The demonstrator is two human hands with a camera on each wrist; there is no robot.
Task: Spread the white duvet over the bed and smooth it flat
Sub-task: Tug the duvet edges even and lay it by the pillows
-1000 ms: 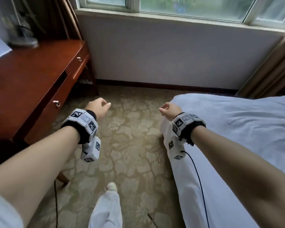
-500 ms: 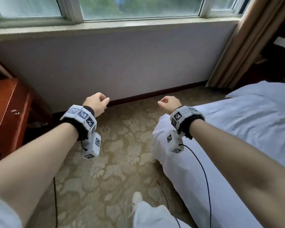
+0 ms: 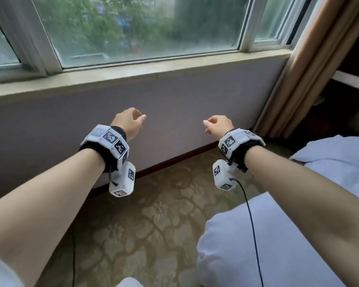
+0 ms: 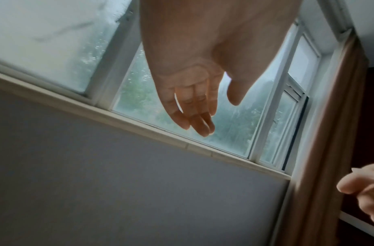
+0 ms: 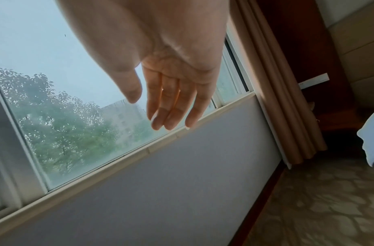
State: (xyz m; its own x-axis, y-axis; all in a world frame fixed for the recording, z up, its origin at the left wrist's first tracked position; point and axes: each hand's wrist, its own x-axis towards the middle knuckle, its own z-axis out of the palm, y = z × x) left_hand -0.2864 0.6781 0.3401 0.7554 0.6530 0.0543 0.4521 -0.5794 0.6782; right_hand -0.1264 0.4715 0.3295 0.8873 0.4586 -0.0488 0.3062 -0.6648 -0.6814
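Note:
The white duvet (image 3: 278, 235) lies over the bed at the lower right of the head view, its rounded corner hanging toward the carpet; a small white edge of the duvet (image 5: 371, 138) shows in the right wrist view. My left hand (image 3: 131, 123) and right hand (image 3: 218, 125) are raised in the air in front of the wall below the window, both empty. The left hand (image 4: 194, 103) has relaxed, nearly straight fingers, and so does the right hand (image 5: 171, 99). Neither hand touches the duvet, which lies below and to the right of them.
A wide window (image 3: 145, 27) with a pale sill (image 3: 133, 73) fills the wall ahead. A tan curtain (image 3: 311, 65) hangs at the right, with dark wooden furniture (image 3: 352, 79) behind it. Patterned carpet (image 3: 145, 224) lies between the wall and the bed.
The view has swung right and up: the wooden desk has left the frame and the window fills the top. Both hands have risen from over the carpet to in front of the wall.

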